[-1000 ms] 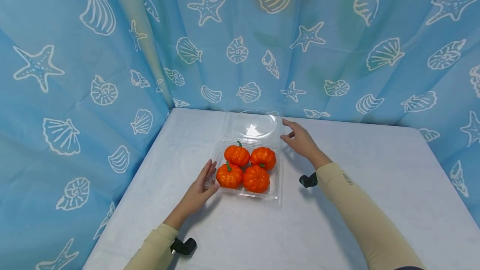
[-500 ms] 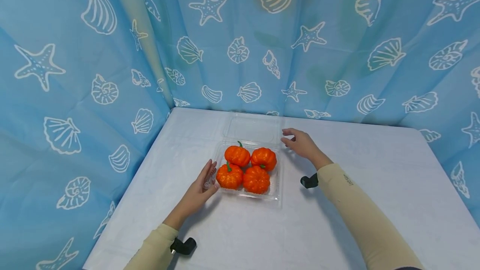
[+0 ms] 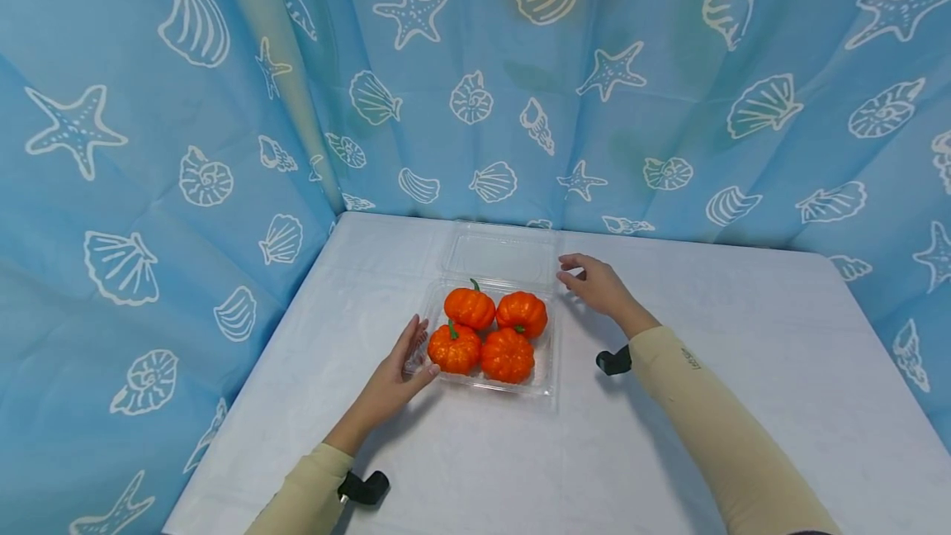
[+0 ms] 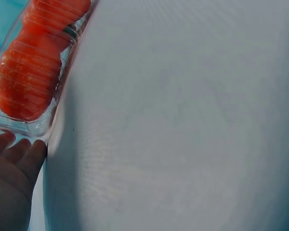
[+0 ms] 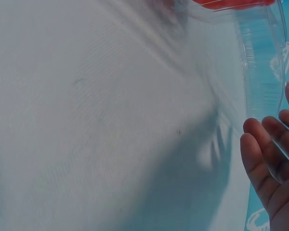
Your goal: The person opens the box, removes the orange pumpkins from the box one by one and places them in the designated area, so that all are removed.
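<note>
Several small orange pumpkins [image 3: 508,356] sit in the base of a clear plastic clamshell box [image 3: 545,357], two of them with green stems standing up. Its see-through lid [image 3: 501,254] is folded back, away from the person. My left hand [image 3: 390,386] lies along the box's left side, fingers extended and thumb by the front left corner; in the left wrist view its fingertips [image 4: 37,147] are right at the box's end. Beside the lid's right edge is my right hand [image 3: 594,283], its fingers loosely bent with nothing between them.
The box stands on a table with a white cloth [image 3: 475,461], near its back edge. Blue curtains [image 3: 416,122] with white shells and starfish hang behind and at the left. Each wrist carries a small black camera [image 3: 364,488].
The lid, tilted up with a bright glare a second ago, has dropped back and lies flatter. My right hand has come down slightly with it; my left hand has stayed at the box.
</note>
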{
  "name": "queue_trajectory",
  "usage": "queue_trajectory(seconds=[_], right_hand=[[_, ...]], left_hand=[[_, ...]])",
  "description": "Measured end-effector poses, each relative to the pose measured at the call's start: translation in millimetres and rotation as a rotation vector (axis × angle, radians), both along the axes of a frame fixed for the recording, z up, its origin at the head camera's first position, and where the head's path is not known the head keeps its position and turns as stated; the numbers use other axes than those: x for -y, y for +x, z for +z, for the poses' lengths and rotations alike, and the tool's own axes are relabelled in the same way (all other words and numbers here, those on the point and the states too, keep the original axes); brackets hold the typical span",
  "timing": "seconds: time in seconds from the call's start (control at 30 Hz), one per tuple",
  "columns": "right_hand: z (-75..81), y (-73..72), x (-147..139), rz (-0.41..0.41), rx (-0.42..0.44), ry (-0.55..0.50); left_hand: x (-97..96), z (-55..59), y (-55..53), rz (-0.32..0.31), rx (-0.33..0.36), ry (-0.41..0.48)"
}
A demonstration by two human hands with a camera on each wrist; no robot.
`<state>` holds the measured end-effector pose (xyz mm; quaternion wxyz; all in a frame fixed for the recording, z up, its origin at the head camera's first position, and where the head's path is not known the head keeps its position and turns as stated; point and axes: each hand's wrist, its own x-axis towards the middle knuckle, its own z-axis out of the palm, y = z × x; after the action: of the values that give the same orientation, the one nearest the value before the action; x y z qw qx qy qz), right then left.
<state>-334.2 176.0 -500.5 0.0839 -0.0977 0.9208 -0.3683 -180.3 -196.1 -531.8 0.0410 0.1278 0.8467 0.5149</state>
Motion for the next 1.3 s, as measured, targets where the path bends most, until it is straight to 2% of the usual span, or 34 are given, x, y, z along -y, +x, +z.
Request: queue_trajectory(seconds=[0.2,0.4,0.77,1.03,1.3], right_hand=[[0.9,1.5,-6.1,0.008,-0.066,-0.001],[5.9,7.1,-10.2,0.003,-0.079,-0.014],[23.4,23.3,-5.2,0.073,-0.157,-0.083],[35.1,35.4,10.9,0.19,-0.17,-0.152],[33.9,42.2,22.5,0.332,-0.136,-0.192]], left_hand=[[-0.9,1.0,0.3,0.019,0.01,-0.04],[-2.1,1.7,1.0,0.021,0.009,-0.03],[-2.3,0.1,0.2,-0.003,-0.004,-0.005],[-1.6,-0.2,0.0,-0.007,0.027,-0.011],[-0.6,-2.5,-0.5,-0.005,0.018,-0.022]])
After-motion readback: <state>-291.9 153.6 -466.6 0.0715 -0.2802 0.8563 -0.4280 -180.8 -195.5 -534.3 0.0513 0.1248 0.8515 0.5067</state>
